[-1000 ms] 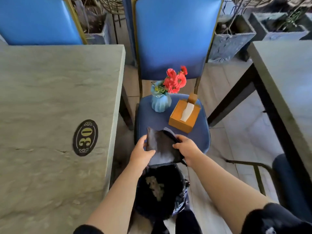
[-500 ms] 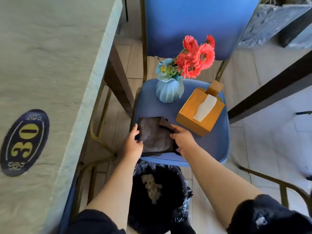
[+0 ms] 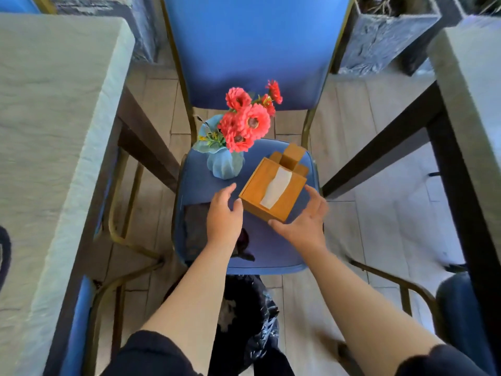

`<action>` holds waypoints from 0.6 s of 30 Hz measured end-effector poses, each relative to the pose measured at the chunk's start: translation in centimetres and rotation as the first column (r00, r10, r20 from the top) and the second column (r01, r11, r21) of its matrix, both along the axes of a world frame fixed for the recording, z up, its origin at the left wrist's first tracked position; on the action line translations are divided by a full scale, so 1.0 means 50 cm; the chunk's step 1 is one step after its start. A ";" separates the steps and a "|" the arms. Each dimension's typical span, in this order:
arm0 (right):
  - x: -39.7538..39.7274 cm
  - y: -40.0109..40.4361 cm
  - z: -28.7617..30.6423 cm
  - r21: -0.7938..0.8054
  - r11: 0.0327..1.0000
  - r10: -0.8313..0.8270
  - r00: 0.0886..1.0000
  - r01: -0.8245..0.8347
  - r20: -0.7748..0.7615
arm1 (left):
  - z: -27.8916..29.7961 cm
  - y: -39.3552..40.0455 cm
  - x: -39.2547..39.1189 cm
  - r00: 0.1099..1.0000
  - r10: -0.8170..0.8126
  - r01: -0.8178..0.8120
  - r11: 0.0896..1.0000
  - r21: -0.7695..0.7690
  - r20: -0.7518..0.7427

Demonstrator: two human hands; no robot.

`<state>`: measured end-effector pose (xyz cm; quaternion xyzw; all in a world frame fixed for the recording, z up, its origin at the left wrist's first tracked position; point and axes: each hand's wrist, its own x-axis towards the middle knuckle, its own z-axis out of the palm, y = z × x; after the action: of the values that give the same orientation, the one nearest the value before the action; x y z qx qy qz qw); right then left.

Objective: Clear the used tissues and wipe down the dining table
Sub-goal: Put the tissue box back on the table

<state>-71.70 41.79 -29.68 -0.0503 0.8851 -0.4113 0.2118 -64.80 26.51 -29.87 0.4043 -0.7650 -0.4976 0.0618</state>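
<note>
Wooden tissue box sits on the blue chair seat between both spread, empty hands — left hand, right hand — a careless lift might topple the vase just beside it.

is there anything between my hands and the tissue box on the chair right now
Nothing visible. The left hand and right hand flank the tissue box, fingers open at its sides. The vase stands behind and left of it, and the cloth lies under the left hand.
</note>
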 end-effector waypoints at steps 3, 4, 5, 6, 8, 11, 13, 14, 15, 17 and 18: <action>-0.052 0.006 -0.019 0.111 0.967 0.228 0.973 -0.229 0.025 | -0.012 0.015 -0.037 0.999 0.034 -0.034 0.998 0.046 0.014; -0.064 0.006 -0.027 0.132 0.953 0.269 0.962 -0.271 0.033 | -0.020 0.016 -0.044 0.999 0.039 -0.041 0.997 0.068 0.029; -0.071 0.004 -0.033 0.135 0.943 0.301 0.953 -0.303 0.035 | -0.029 0.016 -0.047 0.998 0.042 -0.046 0.994 0.096 0.043; -0.074 0.001 -0.036 0.124 0.939 0.319 0.947 -0.320 0.031 | -0.038 0.016 -0.049 0.998 0.043 -0.049 0.991 0.125 0.052; -0.075 -0.002 -0.044 0.075 0.948 0.311 0.950 -0.310 -0.003 | -0.049 0.017 -0.050 0.998 0.034 -0.042 0.987 0.156 0.058; -0.075 -0.001 -0.049 0.007 0.959 0.285 0.957 -0.285 -0.051 | -0.048 0.022 -0.049 0.998 0.023 -0.031 0.990 0.136 0.062; -0.072 0.007 -0.044 -0.005 0.960 0.280 0.958 -0.281 -0.058 | -0.039 0.027 -0.047 0.998 0.028 -0.036 0.990 0.138 0.058; -0.068 0.011 -0.038 -0.005 0.959 0.281 0.957 -0.282 -0.064 | -0.032 0.032 -0.043 0.998 0.033 -0.041 0.988 0.150 0.057; -0.061 0.016 -0.031 -0.006 0.960 0.280 0.957 -0.281 -0.075 | -0.025 0.036 -0.037 0.998 0.039 -0.047 0.985 0.164 0.053; -0.042 0.027 -0.008 -0.013 0.962 0.272 0.957 -0.274 -0.097 | -0.005 0.046 -0.019 0.998 0.055 -0.061 0.980 0.188 0.040; -0.030 0.033 0.008 -0.018 0.962 0.268 0.958 -0.271 -0.105 | 0.007 0.051 -0.006 0.997 0.064 -0.069 0.977 0.200 0.031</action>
<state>-73.17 43.42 -29.30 -0.1945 0.8728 -0.3900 0.2198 -65.12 29.08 -29.52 0.4397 -0.6978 -0.5648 0.0277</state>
